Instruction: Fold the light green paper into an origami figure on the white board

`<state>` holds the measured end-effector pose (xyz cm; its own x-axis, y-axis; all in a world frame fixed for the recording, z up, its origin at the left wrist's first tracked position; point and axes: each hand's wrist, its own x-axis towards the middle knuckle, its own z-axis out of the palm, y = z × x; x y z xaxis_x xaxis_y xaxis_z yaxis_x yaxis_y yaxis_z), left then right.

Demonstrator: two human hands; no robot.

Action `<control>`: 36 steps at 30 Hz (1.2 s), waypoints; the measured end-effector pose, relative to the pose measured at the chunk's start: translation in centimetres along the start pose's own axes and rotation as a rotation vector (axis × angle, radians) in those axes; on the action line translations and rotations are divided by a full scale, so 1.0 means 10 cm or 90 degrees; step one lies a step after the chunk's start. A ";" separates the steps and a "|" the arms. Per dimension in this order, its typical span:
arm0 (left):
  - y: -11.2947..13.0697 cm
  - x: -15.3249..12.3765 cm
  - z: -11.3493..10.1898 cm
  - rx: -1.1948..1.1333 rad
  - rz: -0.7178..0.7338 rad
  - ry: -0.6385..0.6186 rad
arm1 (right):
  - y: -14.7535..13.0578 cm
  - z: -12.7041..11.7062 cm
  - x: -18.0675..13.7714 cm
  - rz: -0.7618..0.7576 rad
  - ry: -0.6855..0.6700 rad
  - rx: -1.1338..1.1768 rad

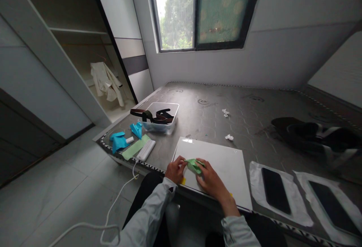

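Note:
A small folded piece of green paper (pixel 194 165) is held just above a white board (pixel 223 160). My left hand (pixel 175 169) pinches its left end between thumb and fingers. From the other side my right hand (pixel 210 179) grips the right end, fingers curled over it. The paper is creased; its exact folded shape is partly hidden by my fingers. A bit of yellow (pixel 183 181) shows on the board's near edge beside my left hand.
Left of the board lie a white power strip (pixel 146 150), a green paper strip (pixel 135 147) and blue folded papers (pixel 118 141). Behind stands a clear plastic box (pixel 164 126) with dark straps. Two phones (pixel 275 190) (pixel 333 205) rest on white wrappings at right; crumpled white scraps (pixel 229 137) lie beyond.

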<state>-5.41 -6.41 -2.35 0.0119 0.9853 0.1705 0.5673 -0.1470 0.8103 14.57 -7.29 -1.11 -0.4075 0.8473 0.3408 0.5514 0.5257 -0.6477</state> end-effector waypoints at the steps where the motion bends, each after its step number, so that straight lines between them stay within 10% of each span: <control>1: -0.01 0.00 0.00 -0.015 -0.003 -0.001 | 0.01 0.01 0.01 0.006 0.011 0.013; 36: 0.00 0.00 -0.01 -0.044 -0.011 0.019 | -0.02 0.02 0.05 0.032 0.171 -0.012</control>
<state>-5.49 -6.43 -2.28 -0.0230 0.9849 0.1718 0.5086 -0.1364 0.8501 14.09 -7.02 -0.98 -0.1734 0.8607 0.4786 0.5808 0.4819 -0.6561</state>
